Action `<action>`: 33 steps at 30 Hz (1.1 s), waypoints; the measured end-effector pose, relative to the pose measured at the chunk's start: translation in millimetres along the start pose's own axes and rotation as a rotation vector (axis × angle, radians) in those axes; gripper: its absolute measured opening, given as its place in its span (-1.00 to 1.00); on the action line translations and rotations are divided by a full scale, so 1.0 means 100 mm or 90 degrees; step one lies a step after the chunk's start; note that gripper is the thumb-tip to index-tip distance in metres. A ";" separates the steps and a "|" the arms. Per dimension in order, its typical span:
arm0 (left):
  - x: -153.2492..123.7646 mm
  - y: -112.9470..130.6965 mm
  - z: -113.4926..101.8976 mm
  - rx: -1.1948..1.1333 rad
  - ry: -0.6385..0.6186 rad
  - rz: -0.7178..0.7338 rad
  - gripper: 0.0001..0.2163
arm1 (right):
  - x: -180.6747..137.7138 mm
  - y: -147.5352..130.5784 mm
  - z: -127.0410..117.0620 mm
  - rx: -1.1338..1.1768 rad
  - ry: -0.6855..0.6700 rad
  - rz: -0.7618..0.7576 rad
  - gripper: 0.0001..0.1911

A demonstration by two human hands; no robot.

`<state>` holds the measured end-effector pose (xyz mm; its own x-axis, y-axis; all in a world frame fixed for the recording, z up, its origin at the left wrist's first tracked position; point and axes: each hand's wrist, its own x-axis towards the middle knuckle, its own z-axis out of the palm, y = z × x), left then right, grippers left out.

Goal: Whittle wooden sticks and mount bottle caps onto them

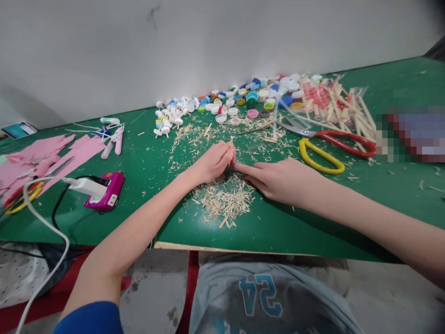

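Green tabletop [278, 232], curled shavings [227, 202], slim wooden stick [232, 139]

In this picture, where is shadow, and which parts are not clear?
Head view: a shadow darkens the table below the right forearm; in the same head view, coarse square blocks obscure a red-edged object at far right, and the spot where the left hand meets the right hand is too dark for fine detail.
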<state>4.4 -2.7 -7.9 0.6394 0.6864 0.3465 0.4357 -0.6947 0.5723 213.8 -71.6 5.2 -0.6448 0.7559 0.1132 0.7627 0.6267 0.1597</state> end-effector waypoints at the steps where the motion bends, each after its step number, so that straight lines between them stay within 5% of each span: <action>1: 0.00 0.01 0.00 -0.004 0.000 0.000 -0.60 | -0.01 0.01 -0.01 0.000 0.008 0.005 -0.49; 10: 0.00 -0.08 0.03 0.038 0.021 -0.008 -0.53 | 0.00 0.09 0.04 -0.092 0.043 -0.015 -0.40; 25: 0.00 -0.10 0.05 0.066 0.021 -0.003 -0.49 | 0.09 -0.01 -0.11 -0.035 -0.092 -0.022 -0.39; 33: 0.00 -0.07 0.03 0.048 0.027 -0.013 -0.52 | 0.02 0.02 -0.03 -0.012 -0.024 0.000 -0.50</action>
<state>2.9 1.7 -14.1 0.6029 0.7084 0.3669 0.4961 -0.6931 0.5231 213.4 -69.4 8.4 -0.6427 0.7623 0.0756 0.7609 0.6239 0.1784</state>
